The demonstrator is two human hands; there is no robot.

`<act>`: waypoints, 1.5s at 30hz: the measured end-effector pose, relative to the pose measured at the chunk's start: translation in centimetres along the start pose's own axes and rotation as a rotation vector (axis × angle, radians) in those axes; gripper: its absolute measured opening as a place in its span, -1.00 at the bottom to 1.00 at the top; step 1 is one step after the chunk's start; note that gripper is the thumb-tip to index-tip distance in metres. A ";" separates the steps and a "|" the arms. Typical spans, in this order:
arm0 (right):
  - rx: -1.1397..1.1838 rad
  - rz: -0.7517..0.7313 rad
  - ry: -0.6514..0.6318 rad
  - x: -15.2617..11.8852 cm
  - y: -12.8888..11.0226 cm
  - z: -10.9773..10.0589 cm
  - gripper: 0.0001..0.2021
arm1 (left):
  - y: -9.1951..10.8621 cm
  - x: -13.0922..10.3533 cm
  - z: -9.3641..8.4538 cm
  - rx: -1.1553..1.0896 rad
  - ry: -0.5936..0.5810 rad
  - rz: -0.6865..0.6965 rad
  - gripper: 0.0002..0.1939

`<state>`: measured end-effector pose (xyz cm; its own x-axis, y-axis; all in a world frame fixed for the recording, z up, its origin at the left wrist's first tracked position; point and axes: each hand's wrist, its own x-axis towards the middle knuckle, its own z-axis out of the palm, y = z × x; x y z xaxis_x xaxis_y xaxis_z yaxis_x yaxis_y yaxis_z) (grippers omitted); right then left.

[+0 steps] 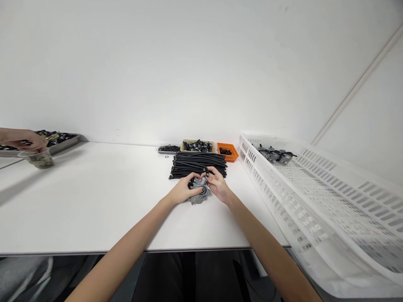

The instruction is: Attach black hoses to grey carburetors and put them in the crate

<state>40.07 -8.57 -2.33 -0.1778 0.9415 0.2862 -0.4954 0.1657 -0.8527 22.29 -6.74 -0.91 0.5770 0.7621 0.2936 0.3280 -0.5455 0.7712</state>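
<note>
Grey metal part [199, 197] held by left hand [181, 191], right hand [219, 185] pinching small black piece [207, 172], black tubes [199, 162] far, white crate [271, 181] right

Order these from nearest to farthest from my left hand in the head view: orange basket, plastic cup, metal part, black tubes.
1. Metal part: held in your left hand.
2. Black tubes: just beyond the hand.
3. Orange basket: farther back, to the right.
4. Plastic cup: far off to the left.
</note>
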 end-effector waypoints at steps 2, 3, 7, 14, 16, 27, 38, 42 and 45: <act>0.002 -0.009 0.032 0.1 0.1 0.0 -0.75 | 0.1 0.0 0.0 0.007 0.004 0.002 -0.61; 0.000 -0.009 0.043 0.2 0.2 0.0 -0.77 | 0.1 0.0 0.0 0.005 0.004 0.000 -0.61; -0.015 -0.014 0.046 0.4 0.2 0.0 -0.75 | 0.3 0.1 0.0 -0.001 -0.001 -0.006 -0.65; -0.017 0.005 -0.004 0.3 -0.2 0.0 -0.76 | 0.1 0.1 -0.1 -0.010 -0.014 0.001 -0.62; -0.020 0.011 -0.008 0.2 -0.3 0.0 -0.75 | 0.0 0.1 -0.1 -0.011 -0.014 0.002 -0.62; -0.026 0.051 0.032 0.2 -0.4 -0.1 -0.75 | 0.3 -0.1 -0.2 -0.020 -0.008 0.009 -0.64; -0.043 0.020 0.009 0.3 -0.5 0.0 -0.81 | -0.1 0.0 -0.1 -0.010 0.002 0.037 -0.62; -0.011 0.043 -0.011 0.1 -0.5 -0.2 -0.78 | -0.2 0.0 -0.1 -0.016 -0.004 0.015 -0.61; -0.035 0.059 -0.046 -0.1 -0.5 -0.3 -0.69 | -0.2 -0.1 -0.1 -0.044 -0.005 -0.010 -0.54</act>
<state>40.56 -8.64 -2.00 -0.2452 0.9357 0.2538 -0.4532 0.1208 -0.8832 22.08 -6.61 -1.01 0.5779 0.7656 0.2826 0.3010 -0.5218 0.7982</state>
